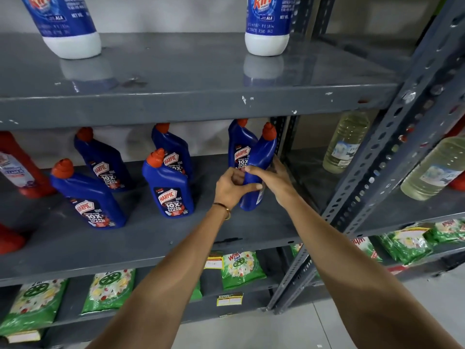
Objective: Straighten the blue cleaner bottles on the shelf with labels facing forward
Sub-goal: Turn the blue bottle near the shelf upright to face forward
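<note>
Grey steel racking, middle shelf (151, 238), front edge chipped. Turned bottle (259, 170) stands at the right end of the row, just beside the rack's perforated upright (372, 167); blue body, red cap, label swung away to its right side so only plain blue plastic faces out. Left hand (230, 188), gold bangle at the wrist, wraps its lower body, thumb across the front. Right hand (273, 178) closes on the same bottle from the right, fingers curled over its shoulder; both hands grip it. Directly behind the turned bottle, touching or nearly so, a rear bottle (240, 149) shows its label forward. Left of the turned bottle, a front-middle bottle (169, 187) faces out, another (173, 149) behind it; further left, two more (88, 197) (103, 162), labels readable but bodies angled and unevenly spaced. Red bottles (17, 167) sit beyond those, at the far left. Judgement: task partly done; the held bottle needs rotating until its label fronts, and the left pair probably want squaring up afterwards.
</note>
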